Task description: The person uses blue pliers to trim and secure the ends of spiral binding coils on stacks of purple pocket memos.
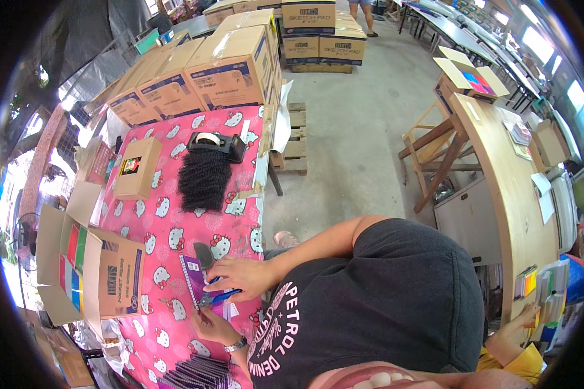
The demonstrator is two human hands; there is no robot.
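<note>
A small purple spiral notebook (pixel 193 275) lies on the pink patterned tablecloth in front of me. My right hand (pixel 243 277) is closed around blue-handled pliers (pixel 224 296), their jaws at the lower end of the notebook's spiral edge. My left hand (pixel 215 326), with a watch on its wrist, pinches that same end beside the jaws; the fingertips are partly hidden. Just above the notebook sits a dark grey oval object (pixel 203 254) whose kind I cannot make out. Nearer the bottom edge, several purple spiral notebooks (pixel 194 374) are fanned in a pile.
Black spiral wires (pixel 204 183) lie bundled by a tape dispenser (pixel 212 144). Beside them is a small brown box (pixel 137 168). An open carton (pixel 120 275) stands at the left, with closed cartons (pixel 230 74) behind. Across the aisle, a yellow-sleeved person's hand (pixel 524 319) reaches to a wooden table (pixel 493 181).
</note>
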